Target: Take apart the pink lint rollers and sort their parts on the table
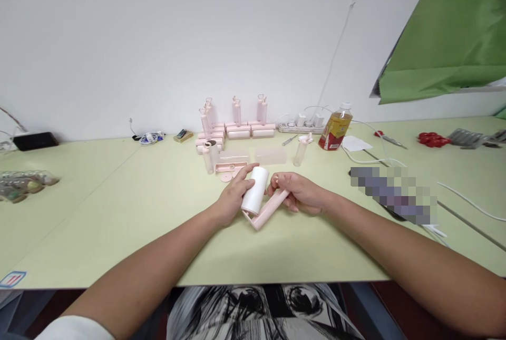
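Observation:
My left hand (234,197) is closed around a white roll (256,187), which looks like a lint roller refill and is tilted. My right hand (299,192) grips the upper end of a pink L-shaped holder (270,211). The holder's lower corner sits beneath the roll's bottom end; whether they are joined there I cannot tell. Just beyond my hands lie an open pink tray-like case (226,167), small pink discs (226,177) and clear covers (270,156). A clear pink tube with a loop top (302,151) stands to the right of them.
Several pink cases (239,132) and loop-topped tubes stand in rows by the wall. A drink bottle (336,127) and power strip (302,128) are at back right. Cables and a pixelated item (395,197) lie to the right. Bagged items (26,184) lie far left.

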`<state>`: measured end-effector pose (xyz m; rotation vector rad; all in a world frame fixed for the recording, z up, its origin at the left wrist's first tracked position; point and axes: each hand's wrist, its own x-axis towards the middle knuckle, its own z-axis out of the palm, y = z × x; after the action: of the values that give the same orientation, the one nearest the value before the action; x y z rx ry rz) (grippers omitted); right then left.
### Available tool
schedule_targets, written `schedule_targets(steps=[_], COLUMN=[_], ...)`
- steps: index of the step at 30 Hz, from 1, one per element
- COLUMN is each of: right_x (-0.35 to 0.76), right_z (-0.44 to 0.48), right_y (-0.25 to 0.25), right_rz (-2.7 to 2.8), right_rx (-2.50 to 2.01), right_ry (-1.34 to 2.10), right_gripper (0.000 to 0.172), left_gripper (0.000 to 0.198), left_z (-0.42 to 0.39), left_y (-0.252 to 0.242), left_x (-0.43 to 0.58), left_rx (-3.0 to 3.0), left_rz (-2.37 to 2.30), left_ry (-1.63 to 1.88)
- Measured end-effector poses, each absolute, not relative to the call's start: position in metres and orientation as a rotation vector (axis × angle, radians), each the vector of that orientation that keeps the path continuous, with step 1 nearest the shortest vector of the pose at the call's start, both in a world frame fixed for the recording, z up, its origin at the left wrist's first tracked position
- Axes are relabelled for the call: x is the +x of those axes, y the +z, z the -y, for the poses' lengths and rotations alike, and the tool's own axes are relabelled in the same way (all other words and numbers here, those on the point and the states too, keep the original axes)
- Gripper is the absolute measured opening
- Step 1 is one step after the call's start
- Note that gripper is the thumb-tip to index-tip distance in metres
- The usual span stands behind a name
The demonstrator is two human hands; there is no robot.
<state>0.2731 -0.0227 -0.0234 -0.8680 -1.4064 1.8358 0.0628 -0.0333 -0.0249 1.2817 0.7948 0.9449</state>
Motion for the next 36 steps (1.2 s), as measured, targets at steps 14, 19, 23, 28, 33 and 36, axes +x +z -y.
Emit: schedule_targets(steps=[14, 19, 23, 28, 33, 36], right_x=[0.270, 0.272, 0.275, 0.279, 0.282, 0.280], right_z=[0.020, 0.017, 0.015, 0.015, 0.015, 0.017], right_y=[-0.027, -0.028, -0.026, -0.023, -0.025, -0.026], right_rz=[1.398, 1.334, 1.367, 1.392, 1.442, 1.515], right_rx=[-0.816, -0.839, -0.861, -0.810, -0.854, -0.867], right_ry=[1.737, 1.815, 1.831, 1.893, 1.858, 1.810], right_gripper=[0.054, 0.053, 0.043, 0.049, 0.052, 0.052], left_gripper=[0.077, 0.070, 0.066, 0.050, 0.042, 0.040], left_z=[0.030, 0.026, 0.027, 0.029, 0.030, 0.029], left_y=[-0.012, -0.012, -0.013, -0.011, -0.009, -0.010], left_x=[0.042, 0.042, 0.046, 0.049, 0.050, 0.051], left_rx=[2.162, 2.179, 2.172, 2.324, 2.341, 2.293], left_rz=[-0.699, -0.703, -0.776, -0.820, -0.806, -0.821], left_ry=[0.855, 0.838, 0.822, 0.843, 0.847, 0.842])
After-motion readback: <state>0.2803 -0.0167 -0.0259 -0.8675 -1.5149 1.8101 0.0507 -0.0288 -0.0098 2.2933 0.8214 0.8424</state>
